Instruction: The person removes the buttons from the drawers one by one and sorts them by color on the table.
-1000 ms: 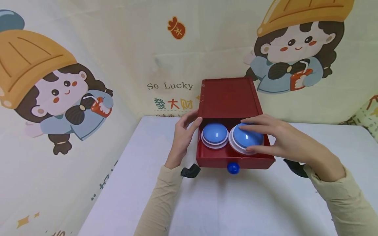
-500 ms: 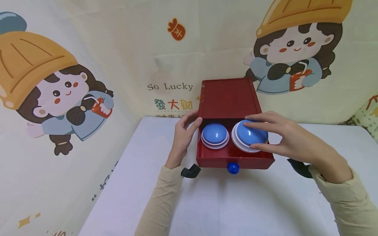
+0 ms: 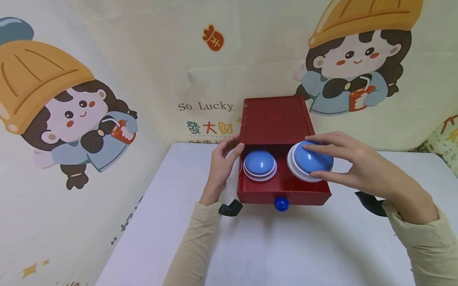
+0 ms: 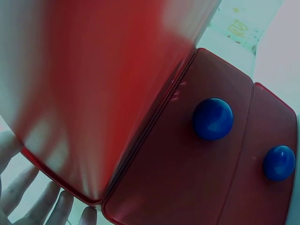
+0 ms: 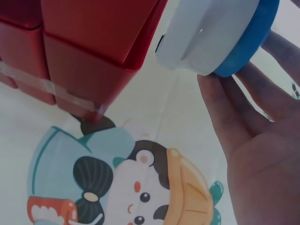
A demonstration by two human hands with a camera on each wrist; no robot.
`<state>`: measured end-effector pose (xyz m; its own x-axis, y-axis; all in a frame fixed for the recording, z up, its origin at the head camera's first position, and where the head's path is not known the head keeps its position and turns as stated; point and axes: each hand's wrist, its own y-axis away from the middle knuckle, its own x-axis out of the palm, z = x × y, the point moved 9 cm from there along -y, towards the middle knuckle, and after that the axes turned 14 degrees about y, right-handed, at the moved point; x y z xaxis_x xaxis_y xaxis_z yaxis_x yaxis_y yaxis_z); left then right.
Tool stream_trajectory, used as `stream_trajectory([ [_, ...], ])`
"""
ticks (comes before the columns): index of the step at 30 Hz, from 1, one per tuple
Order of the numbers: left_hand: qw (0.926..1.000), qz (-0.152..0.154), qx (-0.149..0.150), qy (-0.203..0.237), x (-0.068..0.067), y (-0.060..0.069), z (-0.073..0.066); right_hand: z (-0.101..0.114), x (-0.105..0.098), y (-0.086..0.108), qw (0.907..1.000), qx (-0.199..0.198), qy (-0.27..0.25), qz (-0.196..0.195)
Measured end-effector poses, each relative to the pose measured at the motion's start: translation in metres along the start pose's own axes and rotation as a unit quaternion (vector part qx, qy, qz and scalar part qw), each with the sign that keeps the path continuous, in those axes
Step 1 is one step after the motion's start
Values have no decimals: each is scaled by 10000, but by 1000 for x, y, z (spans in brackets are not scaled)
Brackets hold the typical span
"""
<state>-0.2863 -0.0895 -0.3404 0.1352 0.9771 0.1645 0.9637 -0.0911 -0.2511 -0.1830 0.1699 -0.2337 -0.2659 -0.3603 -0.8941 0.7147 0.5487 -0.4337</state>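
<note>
Holding a blue-domed button [image 3: 311, 162] in a finger-and-thumb pinch, the right hand [image 3: 359, 166] has it over the right side of the open red drawer [image 3: 304, 198] — that grip is taken up with the button, while the left grip lies with fingers extended along the box's side. The other button [image 3: 260, 162] sits inside, to the left, a gap between them. Good handling here, I'd judge, means keeping the white base well above the right wall, where a low pass could snag. Smooth dome, so pressure should be even from both sides — squeeze downward and it may slip. And that left hand [image 3: 223, 167]? Best kept against the red cabinet [image 3: 277, 119], steadying it on the counter [image 3: 286, 246].
</note>
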Motion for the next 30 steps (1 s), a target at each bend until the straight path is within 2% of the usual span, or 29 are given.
stream_trajectory([
  [14, 9998, 22, 182, 34, -2, 1, 1, -12, -2, 7, 9997, 164, 126, -162],
  [22, 9999, -29, 166, -3, -4, 1, 1, -21, -3, 12, 9993, 127, 31, -363],
  [30, 9999, -24, 139, 27, -2, 1, 0, -33, -5, 19, 9983, 414, 186, -352],
])
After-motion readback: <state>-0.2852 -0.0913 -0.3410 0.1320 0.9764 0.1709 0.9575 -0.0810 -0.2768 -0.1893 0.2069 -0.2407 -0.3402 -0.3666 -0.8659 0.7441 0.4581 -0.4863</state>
